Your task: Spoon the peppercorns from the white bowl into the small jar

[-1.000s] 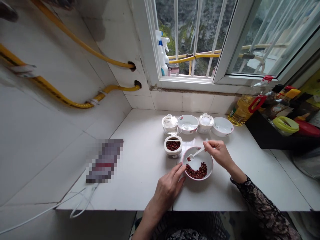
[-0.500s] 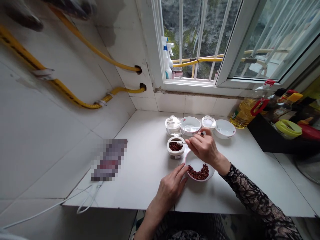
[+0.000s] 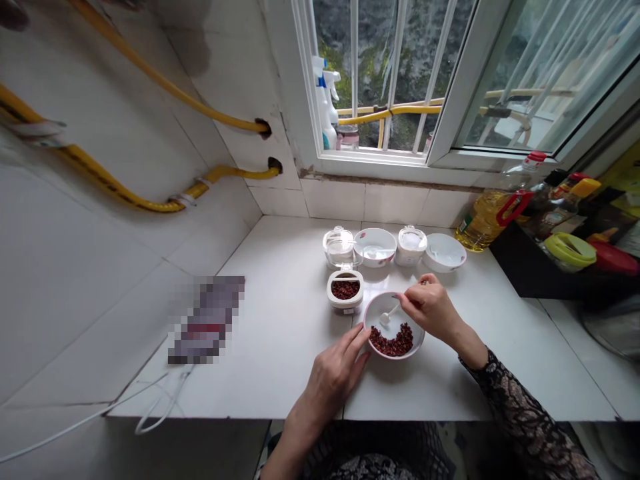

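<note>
My right hand [image 3: 431, 308] is closed on the handle of a small white spoon [image 3: 385, 318], whose bowl is low inside a white bowl [image 3: 418, 337]. Dark red dried bits [image 3: 395, 344] lie along the near side of that bowl. At the bowl's left rim rests my left hand [image 3: 339, 373], its fingers stretched out and touching the side. Just behind and left stands a small white-rimmed jar [image 3: 345, 307] with its clear lid up, holding more of the same red bits.
Behind are a clear-lidded jar [image 3: 339, 250], a flowered bowl [image 3: 375, 256], another lidded jar [image 3: 411, 247] and a second bowl [image 3: 445, 254]. An oil bottle [image 3: 483, 220] and a black box of condiments [image 3: 525, 267] stand right. A blurred dark object [image 3: 207, 320] with a white cable lies left.
My right hand has moved the spoon from the open jar down into the bowl. The whole view has shifted slightly. My left hand stays at the bowl's rim.
</note>
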Available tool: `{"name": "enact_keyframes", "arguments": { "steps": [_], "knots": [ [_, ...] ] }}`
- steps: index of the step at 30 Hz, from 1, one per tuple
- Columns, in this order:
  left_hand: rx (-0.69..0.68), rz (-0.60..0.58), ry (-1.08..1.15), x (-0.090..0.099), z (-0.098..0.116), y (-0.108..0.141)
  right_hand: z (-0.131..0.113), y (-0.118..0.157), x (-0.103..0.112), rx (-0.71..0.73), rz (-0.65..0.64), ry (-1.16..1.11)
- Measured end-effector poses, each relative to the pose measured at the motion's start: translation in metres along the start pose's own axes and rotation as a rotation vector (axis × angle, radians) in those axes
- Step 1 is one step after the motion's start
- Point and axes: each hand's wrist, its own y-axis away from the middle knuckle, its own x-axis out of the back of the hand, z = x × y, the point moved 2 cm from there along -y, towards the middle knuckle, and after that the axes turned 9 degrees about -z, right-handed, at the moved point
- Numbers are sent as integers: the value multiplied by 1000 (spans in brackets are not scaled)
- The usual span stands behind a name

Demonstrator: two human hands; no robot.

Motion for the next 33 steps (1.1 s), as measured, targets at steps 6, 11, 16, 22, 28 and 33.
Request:
{"name": "enact_keyframes", "arguments": {
  "steps": [6, 11, 16, 22, 28, 33],
  "knots": [
    [-2, -6, 0, 2, 0, -1, -7, 2, -16, -60, -101, -161],
    [-2, 5, -6, 2, 0, -1, -4, 4, -16, -173, -91, -256],
    [-10, 11, -14, 2, 1, -1, 1, 7, -13, -297, -69, -349],
    [0, 1, -13, 1, 0, 0, 3, 7, -9, -380, -77, -448],
    [7, -20, 3, 1, 0, 1, 3, 7, -7, -440, -86, -526],
    [3, -18, 1, 0, 0, 1, 3, 6, -5, -465, -61, -559]
  ]
}}
